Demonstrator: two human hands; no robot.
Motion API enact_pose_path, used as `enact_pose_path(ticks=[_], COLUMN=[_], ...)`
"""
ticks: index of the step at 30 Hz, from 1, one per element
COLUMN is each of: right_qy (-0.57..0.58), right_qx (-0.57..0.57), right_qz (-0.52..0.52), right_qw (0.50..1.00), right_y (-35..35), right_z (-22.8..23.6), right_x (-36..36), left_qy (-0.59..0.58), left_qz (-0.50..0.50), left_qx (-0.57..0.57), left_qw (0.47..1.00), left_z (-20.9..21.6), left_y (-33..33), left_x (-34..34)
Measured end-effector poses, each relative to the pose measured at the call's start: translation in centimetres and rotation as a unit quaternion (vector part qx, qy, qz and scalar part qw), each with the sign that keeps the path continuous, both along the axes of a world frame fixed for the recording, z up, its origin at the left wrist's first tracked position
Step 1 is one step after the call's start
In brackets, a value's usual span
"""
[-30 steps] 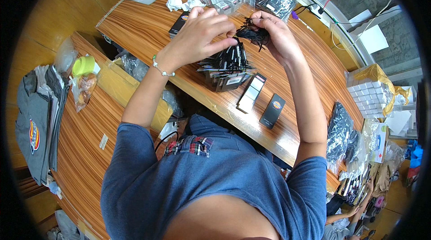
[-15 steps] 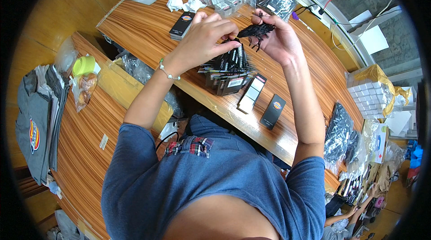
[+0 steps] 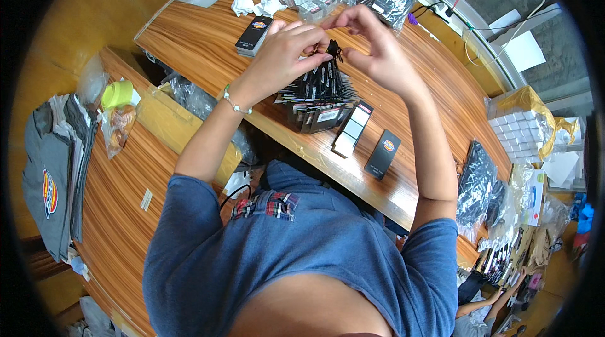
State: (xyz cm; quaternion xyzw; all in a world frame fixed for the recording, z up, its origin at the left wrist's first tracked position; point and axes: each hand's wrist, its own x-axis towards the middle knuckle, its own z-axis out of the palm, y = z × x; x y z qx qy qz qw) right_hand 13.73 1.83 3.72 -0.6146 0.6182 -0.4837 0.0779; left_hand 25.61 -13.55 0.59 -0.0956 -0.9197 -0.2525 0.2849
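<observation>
So your left hand (image 3: 283, 52) is pinched on the black cords (image 3: 334, 51) at the top of that fat bundle of black tags (image 3: 322, 90), which sits on the table (image 3: 435, 97) right in front of you. Your right hand (image 3: 337, 38) is just beside the cords, thumb and forefinger apart; can't tell if a strand's caught on it. There's a labelled card (image 3: 354, 129) just right of the bundle, plus a single black tag (image 3: 382, 155) past that.

I note, upper centre of the frame, a bundle of black tags (image 3: 317, 94), lower ends fanned, black cords (image 3: 334, 51) gathered on top.
</observation>
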Motion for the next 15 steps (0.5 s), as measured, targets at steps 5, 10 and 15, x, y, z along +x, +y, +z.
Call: enact_pose_path(ticks=[5, 10, 15], right_qy=[-0.094, 0.075, 0.232], right_qx=[0.032, 0.071, 0.116], right_qz=[0.042, 0.027, -0.016], right_qw=[0.994, 0.994, 0.966], right_y=[-1.0, -1.0, -0.4], right_z=[-1.4, -0.7, 0.4], right_x=[-0.2, -1.4, -2.4], left_qy=[0.006, 0.000, 0.025], left_qz=[0.006, 0.011, 0.003], left_qx=[-0.005, -0.013, -0.005], left_qw=[1.000, 1.000, 1.000], left_z=[0.4, 0.5, 0.2], left_y=[0.1, 0.0, 0.1], left_x=[0.2, 0.2, -0.2])
